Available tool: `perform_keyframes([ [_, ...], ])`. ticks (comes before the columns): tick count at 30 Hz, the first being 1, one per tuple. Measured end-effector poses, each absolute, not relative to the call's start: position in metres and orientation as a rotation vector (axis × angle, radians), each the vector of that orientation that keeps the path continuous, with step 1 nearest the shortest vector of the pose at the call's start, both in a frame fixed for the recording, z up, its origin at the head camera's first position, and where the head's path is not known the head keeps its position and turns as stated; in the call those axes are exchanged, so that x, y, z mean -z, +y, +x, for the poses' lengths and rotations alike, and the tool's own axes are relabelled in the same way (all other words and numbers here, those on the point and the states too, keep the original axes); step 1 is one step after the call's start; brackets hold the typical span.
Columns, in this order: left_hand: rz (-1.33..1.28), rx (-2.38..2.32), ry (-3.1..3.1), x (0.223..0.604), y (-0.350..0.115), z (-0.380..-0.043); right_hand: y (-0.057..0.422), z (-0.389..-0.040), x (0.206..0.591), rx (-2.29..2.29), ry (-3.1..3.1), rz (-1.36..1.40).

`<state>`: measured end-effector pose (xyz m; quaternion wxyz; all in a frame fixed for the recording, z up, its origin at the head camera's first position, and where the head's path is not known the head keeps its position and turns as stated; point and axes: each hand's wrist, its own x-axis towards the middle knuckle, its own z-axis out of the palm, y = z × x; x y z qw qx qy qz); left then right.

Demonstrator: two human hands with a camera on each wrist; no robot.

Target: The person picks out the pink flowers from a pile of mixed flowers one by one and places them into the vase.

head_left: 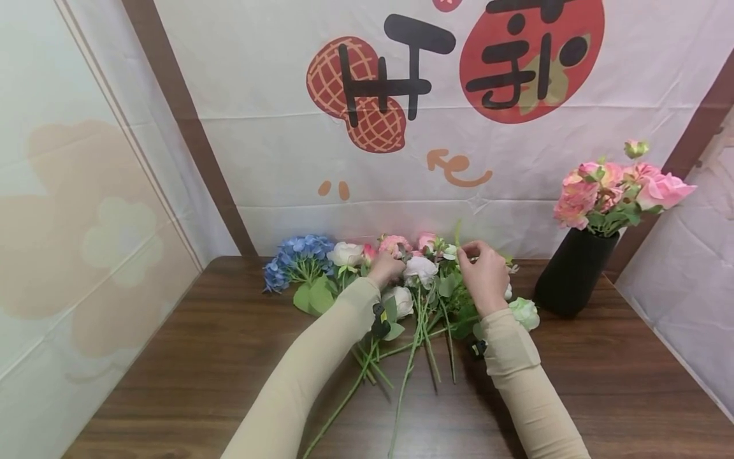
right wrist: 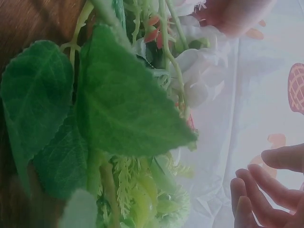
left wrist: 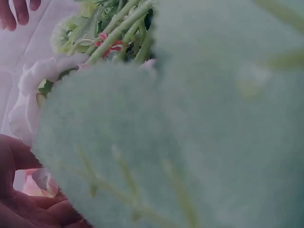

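Observation:
My left hand point(head_left: 387, 269) reaches into a row of artificial flowers, beside a white rose-like flower point(head_left: 421, 271) and pink blooms point(head_left: 394, 245). In the left wrist view a large blurred leaf point(left wrist: 109, 142) hides its fingertips, and a pale pink flower point(left wrist: 40, 183) shows between thumb and fingers; whether they grip anything is hidden. My right hand point(head_left: 484, 275) is above the right part of the row, near a small white flower point(head_left: 450, 252). In the right wrist view its fingers point(right wrist: 268, 190) curve loosely, the thumb apart, with nothing held. Green leaves point(right wrist: 128, 95) fill that view.
Blue hydrangeas point(head_left: 301, 258) lie at the row's left end, a pale green flower point(head_left: 524, 313) at its right. Long green stems point(head_left: 415, 344) point toward me across the brown table point(head_left: 189, 376). A black vase point(head_left: 576, 271) with pink flowers point(head_left: 608, 188) stands at right. Behind hangs a printed cloth point(head_left: 258, 140).

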<state>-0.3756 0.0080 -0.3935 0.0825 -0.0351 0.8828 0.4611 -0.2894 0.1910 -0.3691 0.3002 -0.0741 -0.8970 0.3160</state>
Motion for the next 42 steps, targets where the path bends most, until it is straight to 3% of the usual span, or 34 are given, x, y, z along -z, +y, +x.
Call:
perform_keyframes([
  [20,-0.229,-1.779,2.104,0.398,0.000,-0.376,0.192,-0.290,0.368,-0.836,-2.403,-0.224],
  [34,0.009,-1.890,2.403,0.364,-0.004,-0.367,0.194,-0.289,0.368,-0.830,-2.386,-0.169],
  [42,0.018,-1.941,2.415,0.354,-0.010,-0.362,0.193,-0.290,0.369,-0.827,-2.369,-0.169],
])
